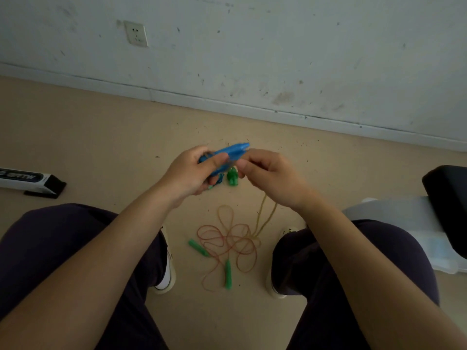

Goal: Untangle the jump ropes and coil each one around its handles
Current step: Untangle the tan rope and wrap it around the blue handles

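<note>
My left hand [192, 173] grips a pair of blue jump-rope handles [233, 150] held together, their tips pointing up to the right. My right hand [271, 178] is curled beside the tips and pinches a tan rope [265, 218] that hangs down to the floor. On the floor between my feet lies a tangle of reddish rope [227, 243] with two green handles [199, 248] [228, 274]. A further small green piece [232, 178] shows just below my hands; what it is cannot be made out.
A long white and black box [30, 181] lies on the floor at the left. A black seat [447, 198] and a translucent plastic container [414, 231] stand at the right. The wall and baseboard [227, 102] run across the back. My knees frame the ropes.
</note>
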`<state>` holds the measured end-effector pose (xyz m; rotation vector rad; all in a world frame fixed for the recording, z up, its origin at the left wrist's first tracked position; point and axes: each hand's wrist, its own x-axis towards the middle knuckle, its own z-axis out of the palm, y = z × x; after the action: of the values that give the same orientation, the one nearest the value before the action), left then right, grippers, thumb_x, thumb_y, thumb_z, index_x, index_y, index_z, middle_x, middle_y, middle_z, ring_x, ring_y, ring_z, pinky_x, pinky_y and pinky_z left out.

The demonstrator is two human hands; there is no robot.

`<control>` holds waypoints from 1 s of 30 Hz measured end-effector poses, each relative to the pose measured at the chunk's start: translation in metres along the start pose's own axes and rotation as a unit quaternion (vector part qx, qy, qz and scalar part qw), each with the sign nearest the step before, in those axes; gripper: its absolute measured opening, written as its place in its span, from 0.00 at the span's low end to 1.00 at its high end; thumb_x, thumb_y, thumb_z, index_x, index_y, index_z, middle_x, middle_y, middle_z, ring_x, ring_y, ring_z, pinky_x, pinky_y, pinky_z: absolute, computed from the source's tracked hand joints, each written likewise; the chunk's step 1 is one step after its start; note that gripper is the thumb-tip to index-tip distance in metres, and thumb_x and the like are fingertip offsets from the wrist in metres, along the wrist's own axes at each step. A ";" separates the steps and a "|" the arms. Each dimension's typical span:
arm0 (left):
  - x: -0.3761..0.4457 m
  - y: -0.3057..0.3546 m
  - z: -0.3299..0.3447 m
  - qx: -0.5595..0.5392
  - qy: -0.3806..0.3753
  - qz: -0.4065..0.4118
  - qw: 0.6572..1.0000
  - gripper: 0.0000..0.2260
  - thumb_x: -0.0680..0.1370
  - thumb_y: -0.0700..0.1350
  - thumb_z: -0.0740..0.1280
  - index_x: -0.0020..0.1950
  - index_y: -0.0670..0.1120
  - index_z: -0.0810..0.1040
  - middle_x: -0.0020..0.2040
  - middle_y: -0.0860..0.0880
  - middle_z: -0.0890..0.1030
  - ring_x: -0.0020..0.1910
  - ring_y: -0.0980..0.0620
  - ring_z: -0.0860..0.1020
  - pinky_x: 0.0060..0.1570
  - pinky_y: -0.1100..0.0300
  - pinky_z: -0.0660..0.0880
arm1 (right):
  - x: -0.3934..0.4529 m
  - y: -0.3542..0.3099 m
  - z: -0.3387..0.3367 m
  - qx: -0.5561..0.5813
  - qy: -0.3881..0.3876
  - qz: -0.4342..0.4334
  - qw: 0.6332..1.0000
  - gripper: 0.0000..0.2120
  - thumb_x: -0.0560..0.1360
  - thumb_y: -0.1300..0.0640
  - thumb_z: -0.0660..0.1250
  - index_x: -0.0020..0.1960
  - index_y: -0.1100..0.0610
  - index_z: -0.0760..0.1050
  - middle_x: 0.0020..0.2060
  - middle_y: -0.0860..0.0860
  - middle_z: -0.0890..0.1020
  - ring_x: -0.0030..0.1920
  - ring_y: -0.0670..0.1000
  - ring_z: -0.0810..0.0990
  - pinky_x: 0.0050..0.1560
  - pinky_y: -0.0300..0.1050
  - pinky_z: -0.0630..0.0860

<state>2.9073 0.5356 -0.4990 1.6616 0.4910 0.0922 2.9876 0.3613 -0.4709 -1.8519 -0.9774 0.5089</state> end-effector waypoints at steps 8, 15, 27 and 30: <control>-0.006 0.005 0.000 0.002 -0.214 -0.035 0.976 0.20 0.72 0.61 0.67 0.54 0.47 0.77 0.29 0.50 0.71 0.23 0.55 0.59 0.22 0.66 0.58 | 0.004 0.014 -0.012 -0.107 0.083 -0.071 0.988 0.03 0.76 0.56 0.69 0.44 0.52 0.80 0.43 0.45 0.75 0.48 0.46 0.75 0.50 0.36 0.71; -0.007 0.001 0.001 0.025 -0.285 -0.019 0.958 0.23 0.73 0.63 0.69 0.61 0.51 0.77 0.33 0.48 0.69 0.34 0.45 0.60 0.23 0.64 0.60 | 0.004 0.014 -0.003 -0.024 0.042 -0.030 0.998 0.08 0.78 0.56 0.68 0.44 0.60 0.80 0.37 0.60 0.80 0.37 0.59 0.78 0.39 0.53 0.75; -0.010 -0.002 0.004 0.062 -0.250 0.013 0.966 0.14 0.76 0.58 0.68 0.59 0.54 0.76 0.35 0.48 0.74 0.30 0.55 0.69 0.26 0.65 0.65 | 0.007 0.016 0.004 -0.020 0.076 0.026 0.997 0.09 0.75 0.53 0.72 0.44 0.58 0.78 0.32 0.57 0.79 0.30 0.51 0.75 0.32 0.46 0.74; -0.011 -0.002 0.004 0.086 -0.233 0.034 0.968 0.06 0.79 0.50 0.68 0.55 0.52 0.75 0.37 0.48 0.77 0.30 0.56 0.71 0.28 0.63 0.68 | 0.005 0.014 0.001 0.009 0.059 0.042 0.997 0.15 0.74 0.53 0.73 0.48 0.57 0.68 0.32 0.59 0.76 0.30 0.48 0.73 0.31 0.43 0.72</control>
<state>2.8985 0.5276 -0.4989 1.7981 0.0860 -0.2933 2.9958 0.3624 -0.4838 -1.8907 -0.8170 0.4506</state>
